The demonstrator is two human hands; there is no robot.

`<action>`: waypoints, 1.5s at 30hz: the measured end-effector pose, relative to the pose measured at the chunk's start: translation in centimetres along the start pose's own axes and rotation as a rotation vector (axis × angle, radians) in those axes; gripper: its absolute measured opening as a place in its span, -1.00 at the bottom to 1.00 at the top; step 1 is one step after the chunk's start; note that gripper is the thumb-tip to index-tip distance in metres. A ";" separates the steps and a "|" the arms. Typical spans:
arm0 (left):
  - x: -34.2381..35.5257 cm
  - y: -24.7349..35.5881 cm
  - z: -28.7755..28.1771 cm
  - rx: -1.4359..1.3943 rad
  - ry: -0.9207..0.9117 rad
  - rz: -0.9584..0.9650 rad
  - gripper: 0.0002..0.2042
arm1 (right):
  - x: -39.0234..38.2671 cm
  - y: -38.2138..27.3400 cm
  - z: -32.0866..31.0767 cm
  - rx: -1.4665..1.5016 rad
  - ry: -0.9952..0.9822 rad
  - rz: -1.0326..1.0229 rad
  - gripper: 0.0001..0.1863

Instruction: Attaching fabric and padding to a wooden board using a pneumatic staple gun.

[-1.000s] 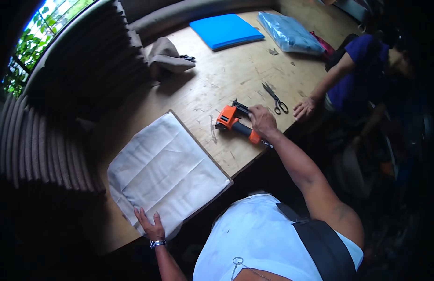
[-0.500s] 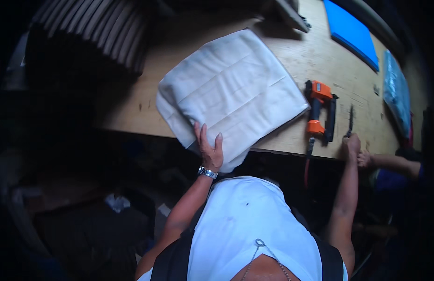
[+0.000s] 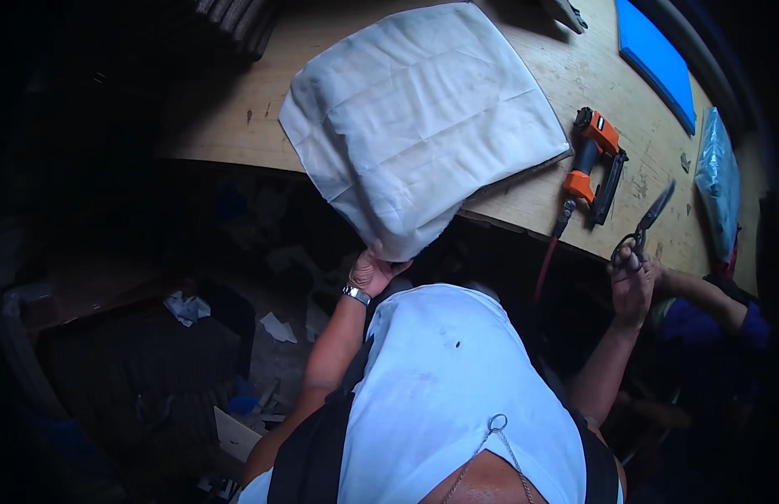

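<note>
A white cloth (image 3: 431, 109) lies over a flat panel on the table, its near corner hanging past the front edge. My left hand (image 3: 374, 272), with a metal watch at the wrist, is closed on that hanging corner; some fingers are hidden beneath the fabric. My right hand (image 3: 631, 290) grips a pair of dark scissors (image 3: 654, 214) by the handles, blades pointing up and away over the table's near right part. Between the cloth and the scissors rests an orange and black staple gun (image 3: 595, 160), fitted with a red hose.
The wooden table (image 3: 230, 126) spans the far side. A blue sheet (image 3: 658, 59) and a plastic-wrapped package (image 3: 717, 181) lie at the right. Another person's forearm (image 3: 704, 296) comes in close beside my right hand. Stacked ribbed pieces (image 3: 238, 21) stand far left; scraps litter the floor.
My left hand has moved from the cloth's top down to its hanging corner and closed on it. The scissors have come up from the table in my right hand.
</note>
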State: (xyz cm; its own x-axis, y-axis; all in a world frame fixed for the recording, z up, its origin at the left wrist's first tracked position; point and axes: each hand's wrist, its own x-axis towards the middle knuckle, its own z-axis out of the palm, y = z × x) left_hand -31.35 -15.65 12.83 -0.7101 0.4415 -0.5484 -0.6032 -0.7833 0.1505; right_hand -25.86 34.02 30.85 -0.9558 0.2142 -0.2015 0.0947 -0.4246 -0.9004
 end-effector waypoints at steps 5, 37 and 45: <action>-2.4 0.7 -2.8 0.376 -0.040 -0.128 -0.62 | -4.1 3.6 9.8 -0.201 -0.059 0.137 -0.68; -5.0 6.0 -5.1 1.127 -0.120 0.114 -0.76 | -7.3 17.7 32.3 -1.475 -0.149 0.415 -0.38; -5.4 6.5 -6.3 1.164 -0.161 0.108 -0.73 | -5.3 18.1 33.1 -1.381 -0.120 0.434 -0.36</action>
State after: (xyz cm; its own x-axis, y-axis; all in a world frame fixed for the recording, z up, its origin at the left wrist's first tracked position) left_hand -29.12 -25.92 11.60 -0.7650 0.5127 -0.3896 -0.4463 0.0140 0.8948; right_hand -28.27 -3.94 28.42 -0.7929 0.1894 -0.5792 0.4985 0.7482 -0.4378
